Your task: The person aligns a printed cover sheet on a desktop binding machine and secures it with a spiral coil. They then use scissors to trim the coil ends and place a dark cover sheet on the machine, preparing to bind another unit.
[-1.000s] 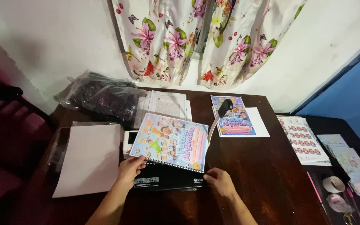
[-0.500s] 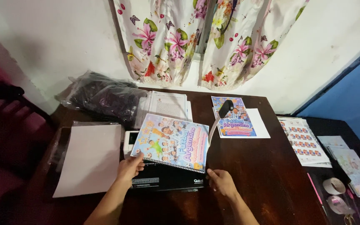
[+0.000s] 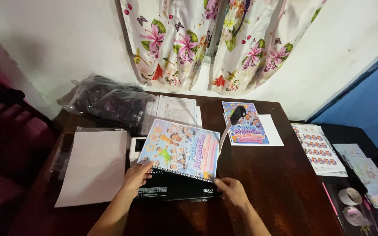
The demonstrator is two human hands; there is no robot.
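Dark brown wood makes up the table point(image 3: 281, 183), where a colourful booklet point(image 3: 181, 149) with cartoon figures on its cover lies tilted over a black binding machine point(image 3: 176, 189) near the front edge. The left hand point(image 3: 137, 175) rests at the booklet's lower left corner, fingers curled loosely against the edge where the spiral holes run; it seems to pinch the cover, though the grip itself is hard to make out. The right hand point(image 3: 230, 192) lies at the lower right corner, fingers bent and touching the booklet's edge and the machine. Just left sits a pale sheet in a clear sleeve point(image 3: 93, 166). Behind lie a stack of printed papers point(image 3: 176, 111), a second colourful cover point(image 3: 246, 124) and a dark plastic bag point(image 3: 110, 101)
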